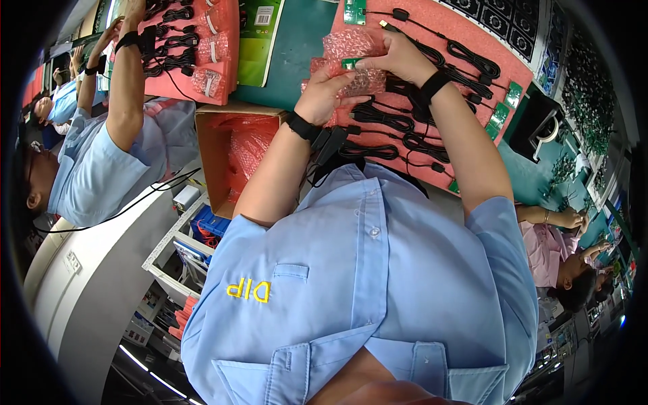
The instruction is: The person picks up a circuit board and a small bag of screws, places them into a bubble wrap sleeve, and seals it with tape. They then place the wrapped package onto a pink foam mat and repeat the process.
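My left hand [321, 96] is closed on pink bubble wrap [351, 43], with some fingers stretched across its near side. From the other side my right hand [405, 62] pinches at a small green circuit board [349, 63] lying in the wrap. Its thumb and fingertips touch the board's edge, and the wrap partly hides it. Under and beside both hands, coiled black cables [383, 119] lie in rows on a pink foam sheet [422, 17]. Several of these cables end in green boards [498, 120]. Each of my wrists wears a black band.
A cardboard box [206, 162] lined with pink bubble wrap stands left of my left forearm. Beyond it, a co-worker's arm [126, 101] reaches over another pink sheet with cables and wrapped pieces [210, 48]. Black trays [503, 23] lie at the far right; a black holder [536, 125] stands nearer.
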Demonstrator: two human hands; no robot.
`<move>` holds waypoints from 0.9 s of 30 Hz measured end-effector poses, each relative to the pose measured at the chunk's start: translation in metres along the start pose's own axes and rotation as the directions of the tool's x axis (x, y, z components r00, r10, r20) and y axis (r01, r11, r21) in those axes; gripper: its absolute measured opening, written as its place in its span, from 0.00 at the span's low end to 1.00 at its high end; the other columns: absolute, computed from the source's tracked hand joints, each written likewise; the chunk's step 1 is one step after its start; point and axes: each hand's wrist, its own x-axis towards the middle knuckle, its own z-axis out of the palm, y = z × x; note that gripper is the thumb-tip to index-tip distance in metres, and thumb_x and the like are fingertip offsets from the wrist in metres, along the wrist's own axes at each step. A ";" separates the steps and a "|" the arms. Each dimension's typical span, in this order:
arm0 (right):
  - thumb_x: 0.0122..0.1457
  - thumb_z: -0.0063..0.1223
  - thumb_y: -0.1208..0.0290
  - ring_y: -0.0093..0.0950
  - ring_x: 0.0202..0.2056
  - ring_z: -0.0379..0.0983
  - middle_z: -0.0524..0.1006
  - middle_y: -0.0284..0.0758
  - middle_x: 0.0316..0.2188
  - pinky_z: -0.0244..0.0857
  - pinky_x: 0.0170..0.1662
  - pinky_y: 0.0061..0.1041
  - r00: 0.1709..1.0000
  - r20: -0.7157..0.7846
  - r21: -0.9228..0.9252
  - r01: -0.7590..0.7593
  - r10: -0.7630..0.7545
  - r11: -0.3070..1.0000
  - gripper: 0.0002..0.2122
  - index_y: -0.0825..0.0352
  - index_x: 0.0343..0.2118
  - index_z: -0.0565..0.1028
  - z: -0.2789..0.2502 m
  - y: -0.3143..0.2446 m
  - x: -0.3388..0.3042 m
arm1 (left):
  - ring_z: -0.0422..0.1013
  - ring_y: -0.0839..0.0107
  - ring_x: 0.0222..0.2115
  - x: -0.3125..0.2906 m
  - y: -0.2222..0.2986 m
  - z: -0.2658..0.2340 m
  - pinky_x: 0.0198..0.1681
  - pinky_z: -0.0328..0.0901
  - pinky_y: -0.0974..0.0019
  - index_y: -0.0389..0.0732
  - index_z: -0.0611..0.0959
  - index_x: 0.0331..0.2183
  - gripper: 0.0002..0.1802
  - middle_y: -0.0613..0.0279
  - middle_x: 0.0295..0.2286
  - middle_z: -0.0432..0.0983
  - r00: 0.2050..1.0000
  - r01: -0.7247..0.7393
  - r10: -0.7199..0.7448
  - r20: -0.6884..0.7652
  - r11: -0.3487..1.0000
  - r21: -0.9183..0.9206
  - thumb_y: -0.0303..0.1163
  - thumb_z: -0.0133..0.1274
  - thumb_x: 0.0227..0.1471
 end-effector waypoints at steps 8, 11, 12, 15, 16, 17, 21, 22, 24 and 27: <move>0.47 0.54 0.74 0.29 0.47 0.69 0.75 0.30 0.42 0.61 0.52 0.29 0.865 0.249 -0.683 0.476 -0.436 0.555 0.16 0.62 0.43 0.74 0.002 -0.019 -0.045 | 0.71 0.56 0.41 0.000 0.005 -0.006 0.42 0.70 0.50 0.35 0.69 0.45 0.17 0.50 0.42 0.70 0.973 0.187 -0.147 0.178 0.954 -0.233 0.34 0.44 0.56; 0.48 0.52 0.75 0.29 0.47 0.69 0.75 0.30 0.42 0.61 0.52 0.29 0.842 0.262 -0.704 0.501 -0.472 0.503 0.14 0.62 0.40 0.75 0.000 -0.021 -0.054 | 0.71 0.56 0.41 -0.001 0.014 0.009 0.42 0.70 0.51 0.36 0.68 0.47 0.22 0.49 0.42 0.71 0.951 0.279 -0.208 0.229 0.895 -0.347 0.40 0.44 0.56; 0.48 0.51 0.76 0.28 0.47 0.69 0.75 0.31 0.41 0.61 0.52 0.30 0.830 0.272 -0.715 0.513 -0.487 0.475 0.13 0.62 0.39 0.76 -0.001 -0.023 -0.058 | 0.71 0.56 0.41 0.001 0.013 0.008 0.42 0.70 0.51 0.36 0.68 0.47 0.22 0.49 0.42 0.71 0.945 0.293 -0.218 0.243 0.894 -0.339 0.40 0.44 0.56; 0.47 0.53 0.79 0.31 0.44 0.72 0.76 0.33 0.39 0.65 0.48 0.28 0.808 0.250 -0.745 0.512 -0.533 0.426 0.13 0.63 0.38 0.76 -0.009 -0.015 -0.072 | 0.73 0.58 0.39 0.025 0.002 0.010 0.41 0.71 0.53 0.36 0.70 0.45 0.21 0.51 0.39 0.73 0.959 0.284 -0.284 -0.016 0.956 0.067 0.42 0.46 0.56; 0.47 0.53 0.79 0.31 0.44 0.72 0.76 0.33 0.39 0.65 0.48 0.28 0.831 0.231 -0.777 0.471 -0.507 0.418 0.13 0.63 0.38 0.76 -0.024 -0.017 -0.089 | 0.73 0.60 0.38 0.026 -0.001 0.010 0.41 0.71 0.53 0.36 0.71 0.44 0.20 0.53 0.38 0.74 0.966 0.256 -0.249 -0.065 0.956 0.142 0.42 0.47 0.56; 0.49 0.52 0.78 0.29 0.41 0.73 0.77 0.33 0.38 0.66 0.46 0.26 0.851 0.035 -0.755 0.365 -0.524 0.544 0.11 0.64 0.37 0.76 -0.034 -0.023 -0.112 | 0.73 0.60 0.38 0.025 0.000 0.016 0.40 0.72 0.53 0.36 0.72 0.43 0.18 0.53 0.38 0.74 0.977 0.197 -0.180 -0.115 0.967 0.159 0.39 0.48 0.55; 0.55 0.52 0.75 0.19 0.30 0.72 0.77 0.31 0.30 0.66 0.36 0.16 0.395 -0.868 -0.332 -0.008 -0.302 0.943 0.07 0.71 0.35 0.76 -0.101 -0.002 -0.216 | 0.73 0.60 0.38 0.027 -0.001 0.013 0.39 0.72 0.53 0.36 0.74 0.41 0.14 0.54 0.38 0.74 0.988 0.095 -0.073 -0.138 0.983 0.160 0.33 0.50 0.54; 0.56 0.51 0.75 0.16 0.29 0.69 0.76 0.30 0.28 0.63 0.33 0.15 0.153 -0.974 -0.165 0.036 -0.168 0.986 0.06 0.72 0.34 0.75 -0.121 -0.007 -0.245 | 0.73 0.60 0.38 0.028 -0.004 0.007 0.39 0.72 0.54 0.36 0.74 0.41 0.14 0.55 0.38 0.74 0.986 0.080 -0.055 -0.159 0.984 0.161 0.32 0.50 0.54; 0.56 0.53 0.68 0.16 0.29 0.68 0.75 0.32 0.29 0.62 0.33 0.18 -0.049 -0.983 -0.158 -0.290 -0.179 0.944 0.09 0.69 0.35 0.76 -0.184 0.041 -0.325 | 0.73 0.59 0.37 0.033 -0.008 0.005 0.39 0.73 0.54 0.36 0.74 0.41 0.13 0.55 0.37 0.74 0.982 0.055 -0.023 -0.186 0.984 0.169 0.30 0.50 0.54; 0.55 0.54 0.63 0.17 0.34 0.68 0.75 0.32 0.29 0.61 0.38 0.21 -0.026 -0.999 0.035 -0.487 0.026 0.873 0.12 0.67 0.35 0.76 -0.216 0.058 -0.360 | 0.73 0.60 0.37 0.039 -0.011 0.009 0.39 0.73 0.54 0.36 0.74 0.40 0.12 0.56 0.37 0.74 0.980 0.052 -0.011 -0.199 0.979 0.200 0.30 0.50 0.54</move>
